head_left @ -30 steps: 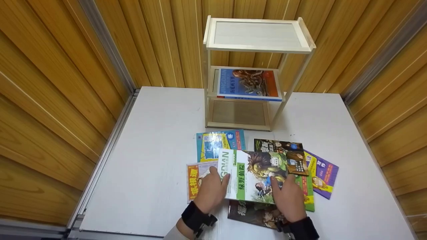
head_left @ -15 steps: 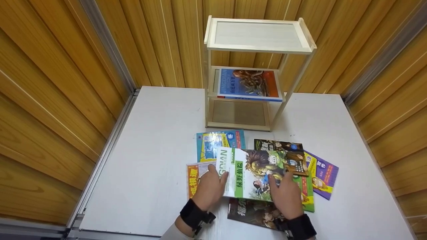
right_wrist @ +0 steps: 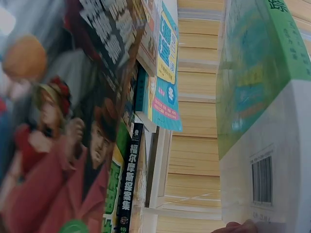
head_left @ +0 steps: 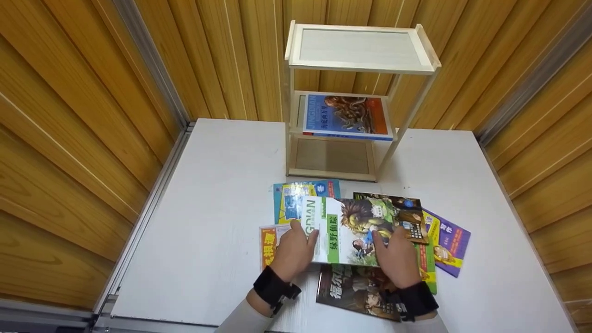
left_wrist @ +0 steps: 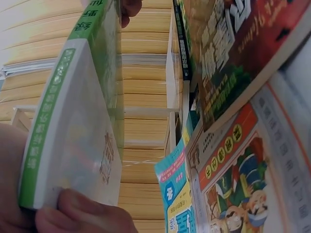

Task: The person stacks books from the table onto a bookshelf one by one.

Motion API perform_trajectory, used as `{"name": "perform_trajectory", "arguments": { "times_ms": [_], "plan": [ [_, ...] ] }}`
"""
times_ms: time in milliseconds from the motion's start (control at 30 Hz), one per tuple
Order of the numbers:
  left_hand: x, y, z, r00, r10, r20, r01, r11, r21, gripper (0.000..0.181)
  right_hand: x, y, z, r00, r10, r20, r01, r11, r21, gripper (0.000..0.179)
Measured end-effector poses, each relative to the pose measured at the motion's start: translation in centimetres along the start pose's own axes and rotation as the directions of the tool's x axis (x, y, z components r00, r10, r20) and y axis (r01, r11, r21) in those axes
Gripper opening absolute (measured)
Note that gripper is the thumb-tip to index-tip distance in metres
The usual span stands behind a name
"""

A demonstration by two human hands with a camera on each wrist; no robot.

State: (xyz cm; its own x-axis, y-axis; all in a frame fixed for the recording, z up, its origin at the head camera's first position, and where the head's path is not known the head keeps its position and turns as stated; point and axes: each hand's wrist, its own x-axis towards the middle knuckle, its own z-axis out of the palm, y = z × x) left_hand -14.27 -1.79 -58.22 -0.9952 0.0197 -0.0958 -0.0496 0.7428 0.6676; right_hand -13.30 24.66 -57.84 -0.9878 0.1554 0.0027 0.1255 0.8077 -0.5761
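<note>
A white-and-green book (head_left: 344, 245) with a lion on its cover is held level above the other books. My left hand (head_left: 293, 252) grips its left edge, thumb on the cover; the left wrist view shows fingertips (left_wrist: 92, 213) curled under the back. On the opposite edge my right hand (head_left: 398, 256) pinches the book, thumb on top, with fingertips (right_wrist: 238, 227) below the barcode. Beneath lie a dark brown book (head_left: 351, 289), a black book (head_left: 411, 219), a teal book (head_left: 283, 203) and an orange-and-pink book (head_left: 268, 247), some partly covered.
Behind the books stands a pale wooden rack (head_left: 360, 48) with three levels. A blue-and-red book (head_left: 344, 115) lies on its middle shelf. Green (head_left: 426, 268) and purple (head_left: 453, 245) books lie at the right on the white table (head_left: 203, 222). Wood-plank walls enclose the back and sides.
Both hands have moved the lion-covered book slightly away from me, toward the rack. More of the dark brown book shows under its near edge. The grip looks the same.
</note>
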Motion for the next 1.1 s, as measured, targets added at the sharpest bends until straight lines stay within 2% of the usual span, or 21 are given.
{"name": "perform_trajectory", "arguments": {
  "times_ms": [233,433,667,800,900,1100],
  "plan": [
    [2.9,0.2,-0.2,0.997,0.068,-0.042,-0.064,0.995,0.075,0.069,3.6,-0.6,0.3,0.999,0.001,0.036,-0.001,1.000,-0.001,0.074],
    [6.7,0.6,-0.3,0.994,0.099,-0.045,-0.093,0.988,0.125,0.066,7.3,-0.5,0.7,0.999,0.007,0.041,-0.007,1.000,-0.014,0.079],
    [11.0,0.7,-0.7,0.985,0.144,-0.099,-0.121,0.970,0.209,0.068,11.7,-0.8,1.9,0.999,-0.026,0.037,0.026,1.000,0.000,0.078],
    [13.0,1.1,-0.1,0.986,0.143,-0.085,-0.123,0.971,0.203,0.070,13.3,-0.5,2.1,0.999,-0.014,0.036,0.015,0.999,-0.040,0.079],
    [14.5,1.3,0.3,0.990,0.116,-0.079,-0.098,0.974,0.205,0.070,14.4,-0.2,2.3,0.999,-0.013,0.053,0.016,0.998,-0.055,0.083],
    [16.9,0.6,0.3,0.993,0.066,-0.097,-0.043,0.974,0.222,0.065,16.5,-0.9,3.6,0.998,0.003,0.068,0.001,0.999,-0.053,0.086]
  ]
}}
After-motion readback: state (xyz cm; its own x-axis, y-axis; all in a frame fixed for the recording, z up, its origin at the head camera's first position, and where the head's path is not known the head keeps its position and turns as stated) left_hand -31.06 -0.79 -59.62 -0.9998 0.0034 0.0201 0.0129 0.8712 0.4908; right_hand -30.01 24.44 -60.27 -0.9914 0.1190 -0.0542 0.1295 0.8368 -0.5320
